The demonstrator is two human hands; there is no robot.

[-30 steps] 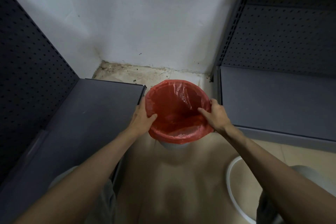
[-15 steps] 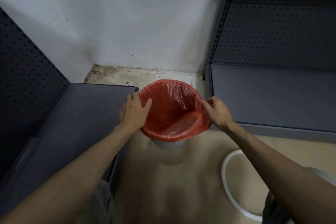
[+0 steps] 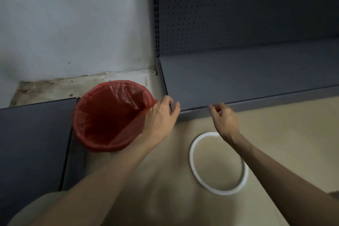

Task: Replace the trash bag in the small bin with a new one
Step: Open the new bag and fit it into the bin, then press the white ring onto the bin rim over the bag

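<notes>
A red trash bag (image 3: 110,115) lines the small bin on the floor, its edge folded over the rim so the bin body is hidden. My left hand (image 3: 161,117) reaches across to the right side of the rim and pinches a pulled-up corner of the bag there. My right hand (image 3: 224,119) hovers apart from the bin, further right, fingers loosely curled and holding nothing. Just below it a white plastic ring (image 3: 191,154) lies flat on the floor.
Dark grey shelf bases flank the bin: one on the left (image 3: 33,143), one at the right back (image 3: 247,79) with a perforated back panel. A white wall (image 3: 73,24) with a dirty floor strip stands behind. My knee shows at the bottom left.
My right hand let go of the bag's right rim and moved right, over the white ring. My left hand crossed from the left rim to the right rim. The view swung to the right.
</notes>
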